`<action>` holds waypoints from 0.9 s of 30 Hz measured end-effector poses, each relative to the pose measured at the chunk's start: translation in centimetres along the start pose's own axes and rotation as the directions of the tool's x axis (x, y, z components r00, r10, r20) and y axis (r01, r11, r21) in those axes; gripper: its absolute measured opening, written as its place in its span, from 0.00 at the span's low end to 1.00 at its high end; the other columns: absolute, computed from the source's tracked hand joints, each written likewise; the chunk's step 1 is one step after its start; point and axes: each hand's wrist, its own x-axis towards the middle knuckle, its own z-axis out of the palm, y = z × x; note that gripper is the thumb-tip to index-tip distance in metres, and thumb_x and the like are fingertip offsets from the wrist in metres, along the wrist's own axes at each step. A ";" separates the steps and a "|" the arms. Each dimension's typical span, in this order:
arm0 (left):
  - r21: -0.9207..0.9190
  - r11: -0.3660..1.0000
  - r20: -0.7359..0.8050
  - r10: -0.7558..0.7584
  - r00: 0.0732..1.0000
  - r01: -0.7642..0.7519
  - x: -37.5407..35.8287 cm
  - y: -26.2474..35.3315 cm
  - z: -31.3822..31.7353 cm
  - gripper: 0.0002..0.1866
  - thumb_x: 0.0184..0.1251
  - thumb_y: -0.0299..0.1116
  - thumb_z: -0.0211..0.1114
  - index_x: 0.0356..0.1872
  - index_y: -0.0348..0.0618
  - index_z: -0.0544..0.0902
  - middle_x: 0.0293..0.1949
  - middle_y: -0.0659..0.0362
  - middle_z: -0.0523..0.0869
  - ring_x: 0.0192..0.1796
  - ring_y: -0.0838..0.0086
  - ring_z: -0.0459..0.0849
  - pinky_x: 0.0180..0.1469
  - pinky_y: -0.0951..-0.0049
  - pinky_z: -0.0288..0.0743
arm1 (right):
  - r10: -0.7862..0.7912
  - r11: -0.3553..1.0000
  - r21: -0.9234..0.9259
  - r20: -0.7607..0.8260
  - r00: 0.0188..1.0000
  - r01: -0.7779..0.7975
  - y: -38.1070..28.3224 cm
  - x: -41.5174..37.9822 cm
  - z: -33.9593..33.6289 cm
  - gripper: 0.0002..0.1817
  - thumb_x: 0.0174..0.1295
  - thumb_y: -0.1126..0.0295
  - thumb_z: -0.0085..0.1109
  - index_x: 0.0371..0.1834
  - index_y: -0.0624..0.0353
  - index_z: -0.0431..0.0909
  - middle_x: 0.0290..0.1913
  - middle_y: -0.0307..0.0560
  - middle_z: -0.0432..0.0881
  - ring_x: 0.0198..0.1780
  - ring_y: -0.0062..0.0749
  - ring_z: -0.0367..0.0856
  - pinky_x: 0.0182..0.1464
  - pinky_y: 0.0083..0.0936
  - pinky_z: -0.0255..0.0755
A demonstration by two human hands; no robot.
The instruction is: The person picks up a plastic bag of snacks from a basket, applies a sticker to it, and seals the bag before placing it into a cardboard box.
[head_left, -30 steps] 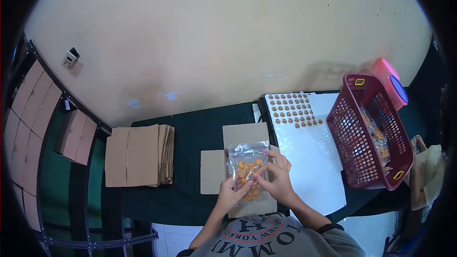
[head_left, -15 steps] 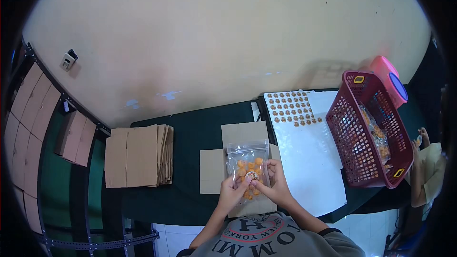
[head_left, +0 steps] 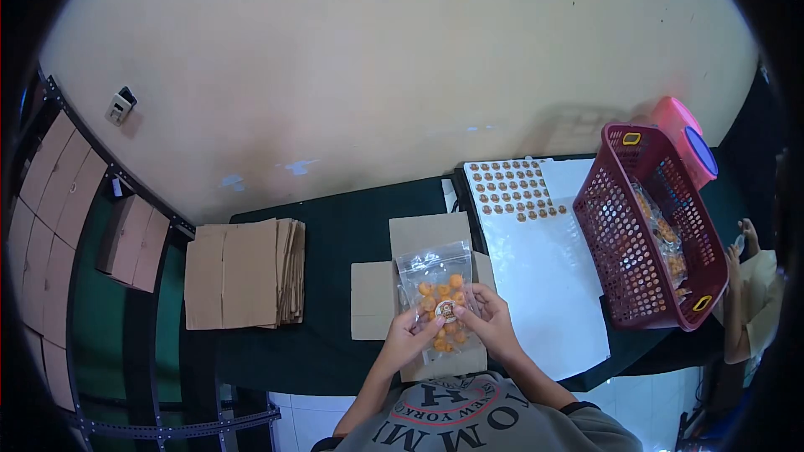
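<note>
A clear zip bag (head_left: 434,264) of orange round snacks is held upright over an open cardboard box (head_left: 429,230). My left hand (head_left: 408,336) grips the bag's left side, thumb on its front. On the right side, my right hand (head_left: 487,322) pinches the bag, its thumb beside a round sticker (head_left: 446,310) on the front. Right of the box lies a white sheet (head_left: 544,285) with rows of small round stickers (head_left: 507,188) at its top.
Flattened cardboard (head_left: 234,276) is stacked at the left. A maroon basket (head_left: 624,285) with snack bags (head_left: 670,243) stands at the right, pink containers (head_left: 691,146) behind it. Another person's arm (head_left: 737,318) shows at the far right. Boxes (head_left: 63,176) fill a left shelf.
The bag has tilted slightly, and my thumbs have moved apart to either side of the sticker, which now shows more fully. The other person's hands at the far right have shifted slightly.
</note>
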 end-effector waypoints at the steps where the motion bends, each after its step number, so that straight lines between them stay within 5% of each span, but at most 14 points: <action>1: -0.043 0.999 0.010 0.016 1.000 -0.016 0.0 -0.4 -0.2 0.16 0.62 0.27 0.56 0.49 0.32 0.71 0.39 0.60 0.79 0.39 0.86 0.76 0.40 0.86 0.71 | 0.040 0.999 0.031 -0.002 0.999 -0.040 0.0 0.0 0.0 0.17 0.56 0.78 0.54 0.48 0.67 0.65 0.44 0.44 0.73 0.47 0.21 0.72 0.50 0.19 0.67; 8: 0.008 0.999 0.022 -0.048 0.999 0.048 0.0 -0.9 -0.8 0.15 0.61 0.27 0.57 0.47 0.30 0.71 0.38 0.58 0.80 0.38 0.84 0.77 0.38 0.86 0.71 | 0.087 0.996 0.034 0.030 0.996 -0.088 0.3 0.2 -0.3 0.15 0.57 0.78 0.53 0.48 0.66 0.65 0.43 0.43 0.73 0.45 0.21 0.73 0.48 0.18 0.68; 11: -0.033 0.996 -0.086 0.077 0.993 -0.080 0.3 -0.7 -0.1 0.14 0.61 0.27 0.57 0.45 0.30 0.73 0.36 0.58 0.80 0.36 0.83 0.78 0.36 0.85 0.72 | 0.017 1.000 -0.005 0.045 0.999 -0.016 0.2 0.4 0.0 0.16 0.55 0.76 0.56 0.47 0.66 0.66 0.41 0.43 0.73 0.44 0.20 0.73 0.46 0.18 0.68; 13: 0.137 0.991 -0.162 0.020 0.987 0.003 0.6 -0.4 -0.2 0.11 0.61 0.28 0.58 0.42 0.30 0.75 0.33 0.58 0.81 0.34 0.82 0.79 0.35 0.84 0.72 | -0.087 0.961 -0.256 0.073 0.994 0.103 -0.6 0.4 0.5 0.19 0.52 0.74 0.61 0.45 0.65 0.66 0.39 0.44 0.74 0.43 0.22 0.74 0.45 0.20 0.69; 16: -0.016 0.998 -0.219 0.049 0.974 -0.054 1.2 -0.5 0.6 0.13 0.61 0.29 0.58 0.43 0.30 0.75 0.34 0.58 0.81 0.36 0.82 0.79 0.37 0.84 0.73 | -0.197 0.856 -0.468 0.096 0.976 0.219 -0.2 0.5 0.6 0.21 0.48 0.72 0.64 0.43 0.65 0.65 0.39 0.46 0.74 0.43 0.25 0.74 0.45 0.21 0.69; 20: 0.027 0.994 -0.289 0.112 0.951 -0.109 1.5 -0.3 1.4 0.10 0.63 0.29 0.56 0.39 0.32 0.77 0.32 0.58 0.82 0.32 0.83 0.79 0.35 0.84 0.73 | -0.209 0.842 -0.489 0.097 0.973 0.229 -0.5 0.5 0.8 0.20 0.49 0.72 0.63 0.43 0.65 0.65 0.38 0.48 0.74 0.43 0.27 0.74 0.45 0.22 0.69; 27: 0.032 0.999 -0.143 -0.003 0.990 0.007 1.1 0.4 0.9 0.13 0.63 0.30 0.56 0.45 0.31 0.74 0.38 0.57 0.81 0.39 0.81 0.79 0.40 0.82 0.73 | -0.175 0.900 -0.403 0.018 0.984 0.168 -0.5 0.7 0.0 0.18 0.49 0.73 0.62 0.42 0.65 0.67 0.37 0.48 0.76 0.40 0.25 0.76 0.43 0.21 0.69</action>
